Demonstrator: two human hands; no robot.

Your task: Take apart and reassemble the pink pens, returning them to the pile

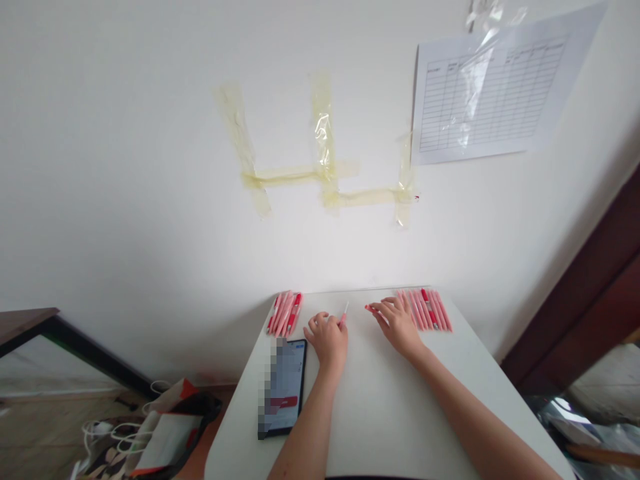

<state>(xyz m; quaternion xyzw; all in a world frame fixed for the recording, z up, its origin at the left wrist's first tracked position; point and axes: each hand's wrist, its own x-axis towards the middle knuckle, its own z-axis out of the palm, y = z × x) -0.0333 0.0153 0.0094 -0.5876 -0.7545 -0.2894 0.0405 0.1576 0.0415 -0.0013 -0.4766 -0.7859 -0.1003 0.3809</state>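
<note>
My left hand [331, 341] is closed around the lower part of a pink pen [343, 321], and a thin pale refill tip [347, 307] sticks up out of it. Across a small gap, my right hand [399, 325] pinches a small pink-red pen part [369, 308]; the fingers cover most of it. Several pink and red pens [285, 315] lie in a bunch at the table's back left. Beside my right hand, more pink and red pens [436, 311] lie in a row at the back right.
A phone [289, 390] rests on the white table [385, 420] left of my left forearm. Behind stands a white wall with yellowed tape [325, 143] and a printed sheet [493, 93]. Bags [165, 433] sit on the floor at left, near a dark-framed table [30, 327].
</note>
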